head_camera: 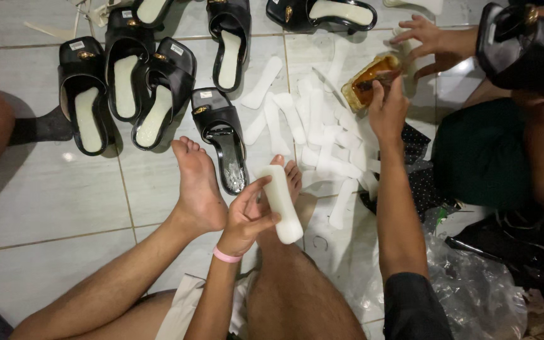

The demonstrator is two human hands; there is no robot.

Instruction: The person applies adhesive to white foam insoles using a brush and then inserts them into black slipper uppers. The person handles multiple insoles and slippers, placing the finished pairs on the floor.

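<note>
Bare legs and feet (198,189), nearest my view, stretch over the pale tiled floor (45,208), the largest surface shown. Across its upper part I see a row of black slip-on sandals (158,94), several already fitted with cream insoles, one (221,141) with its footbed bare and shiny. Beside them lies a loose heap of white insole strips (322,145), with crumpled clear plastic (473,289) at lower right. My left hand (247,217), pink band at the wrist, is closed around a white insole piece (281,204), held upright above the right foot, thumb on one face and fingers behind. My right hand (385,110) reaches to a small open container of amber glue (369,79); I cannot tell whether its fingers pinch anything. Another person's hand (432,38) hovers just beyond that container, and holds a black sandal (514,44) at the far right. I judge the insole light, thin and flexible, probably foam; gripping mid-length along its edges should keep it from bending.
</note>
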